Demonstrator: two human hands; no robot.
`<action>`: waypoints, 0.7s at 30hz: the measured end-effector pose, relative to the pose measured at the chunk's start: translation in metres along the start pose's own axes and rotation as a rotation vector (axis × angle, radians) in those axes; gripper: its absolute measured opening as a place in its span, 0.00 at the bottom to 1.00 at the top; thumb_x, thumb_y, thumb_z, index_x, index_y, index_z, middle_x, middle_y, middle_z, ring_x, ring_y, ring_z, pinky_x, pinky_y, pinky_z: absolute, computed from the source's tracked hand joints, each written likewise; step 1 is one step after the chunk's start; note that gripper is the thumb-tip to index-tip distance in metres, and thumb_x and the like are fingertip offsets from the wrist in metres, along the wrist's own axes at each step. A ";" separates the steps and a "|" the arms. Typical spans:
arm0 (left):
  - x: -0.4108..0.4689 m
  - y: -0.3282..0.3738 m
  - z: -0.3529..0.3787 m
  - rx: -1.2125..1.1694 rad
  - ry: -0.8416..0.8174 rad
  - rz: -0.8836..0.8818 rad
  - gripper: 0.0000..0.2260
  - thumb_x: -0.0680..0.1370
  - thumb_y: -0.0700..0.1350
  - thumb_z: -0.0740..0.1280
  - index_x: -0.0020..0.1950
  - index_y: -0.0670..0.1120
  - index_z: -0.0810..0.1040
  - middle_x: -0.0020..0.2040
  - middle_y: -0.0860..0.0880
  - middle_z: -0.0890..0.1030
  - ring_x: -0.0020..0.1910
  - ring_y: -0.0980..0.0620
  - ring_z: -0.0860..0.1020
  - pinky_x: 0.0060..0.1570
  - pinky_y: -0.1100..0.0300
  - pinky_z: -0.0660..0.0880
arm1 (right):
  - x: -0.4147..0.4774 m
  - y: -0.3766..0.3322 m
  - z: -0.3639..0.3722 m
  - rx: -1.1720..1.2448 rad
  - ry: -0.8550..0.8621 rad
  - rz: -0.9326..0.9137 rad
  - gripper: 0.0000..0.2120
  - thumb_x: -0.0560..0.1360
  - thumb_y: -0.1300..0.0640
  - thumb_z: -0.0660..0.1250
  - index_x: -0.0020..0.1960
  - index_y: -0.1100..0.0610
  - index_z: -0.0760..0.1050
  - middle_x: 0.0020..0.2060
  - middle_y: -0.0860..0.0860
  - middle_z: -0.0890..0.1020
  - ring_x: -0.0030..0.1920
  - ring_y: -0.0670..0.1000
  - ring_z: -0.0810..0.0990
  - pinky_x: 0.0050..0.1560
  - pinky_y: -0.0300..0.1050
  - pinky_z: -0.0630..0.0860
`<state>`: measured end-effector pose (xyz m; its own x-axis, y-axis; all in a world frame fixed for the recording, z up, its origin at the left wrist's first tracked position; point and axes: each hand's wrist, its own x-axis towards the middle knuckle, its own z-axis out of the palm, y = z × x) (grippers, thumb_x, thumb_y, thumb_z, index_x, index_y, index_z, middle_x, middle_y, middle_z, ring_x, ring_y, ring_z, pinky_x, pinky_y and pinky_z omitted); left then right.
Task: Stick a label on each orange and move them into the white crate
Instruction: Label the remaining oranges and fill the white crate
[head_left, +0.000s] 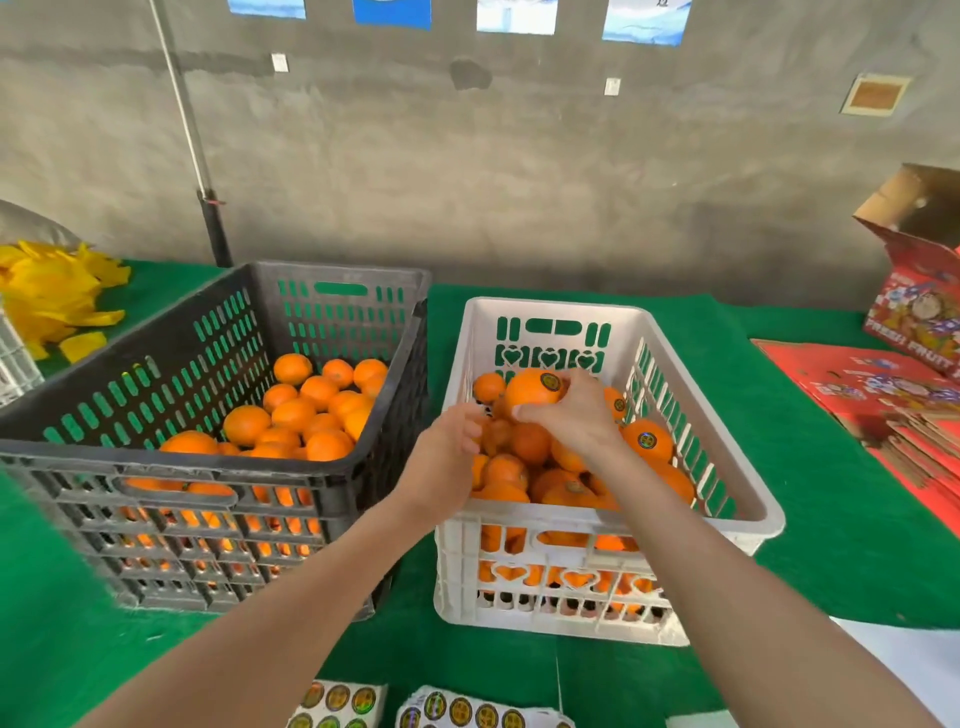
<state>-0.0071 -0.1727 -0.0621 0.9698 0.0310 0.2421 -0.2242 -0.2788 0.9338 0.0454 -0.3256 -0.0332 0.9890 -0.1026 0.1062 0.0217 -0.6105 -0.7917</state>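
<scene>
Our right hand (576, 418) has its fingers curled round an orange (532, 388), clamped on its right side, with the round label (549, 382) facing up and just clear of the fingertips. The orange hangs over the far half of the white crate (550, 310), just above the heap (530, 441) already in there. That crate stands near the table's (831, 493) front edge, right of the black crate (332, 273). Our left hand (449, 447) sits at the white crate's near left corner with its fingers bent inward. Whether they hold anything, we cannot tell.

We judge this to be the set-down step, and the risks lie in the heap. It rises close to the rim at the near side, so an orange let go from any height could roll down the slope and over that wall, or knock a neighbour loose. A drop would also bruise the fruit. The label is another worry (its edges may not be pressed flat). If our fingers slide across it on release, it could lift or crease. Our left hand, low in the crate, could get in the way.

More oranges (293, 415) wait in the black crate, and sheets (467, 709) of labels lie at the front edge.
</scene>
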 end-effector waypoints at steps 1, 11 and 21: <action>0.004 -0.008 0.002 0.123 -0.018 0.032 0.11 0.79 0.31 0.55 0.48 0.42 0.74 0.37 0.53 0.72 0.37 0.57 0.69 0.33 0.75 0.68 | 0.010 0.006 0.004 -0.070 -0.065 0.031 0.33 0.64 0.50 0.77 0.64 0.57 0.68 0.58 0.53 0.73 0.56 0.51 0.72 0.52 0.43 0.70; 0.012 -0.033 0.006 0.546 0.002 0.127 0.16 0.77 0.32 0.62 0.63 0.43 0.72 0.56 0.47 0.77 0.54 0.51 0.75 0.51 0.62 0.73 | 0.018 0.025 0.046 -0.526 -0.502 -0.127 0.37 0.70 0.53 0.74 0.72 0.57 0.58 0.61 0.55 0.75 0.55 0.54 0.75 0.49 0.42 0.69; -0.027 -0.015 -0.001 0.390 0.116 0.313 0.12 0.79 0.33 0.57 0.61 0.37 0.73 0.57 0.41 0.73 0.54 0.50 0.71 0.54 0.67 0.66 | -0.140 0.043 0.040 -0.088 -0.208 -0.698 0.12 0.77 0.49 0.60 0.41 0.55 0.76 0.34 0.46 0.76 0.35 0.43 0.72 0.37 0.33 0.69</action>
<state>-0.0301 -0.1686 -0.0830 0.8398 -0.0116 0.5428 -0.4285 -0.6282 0.6494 -0.0859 -0.3067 -0.1061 0.7564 0.4794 0.4450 0.6540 -0.5406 -0.5292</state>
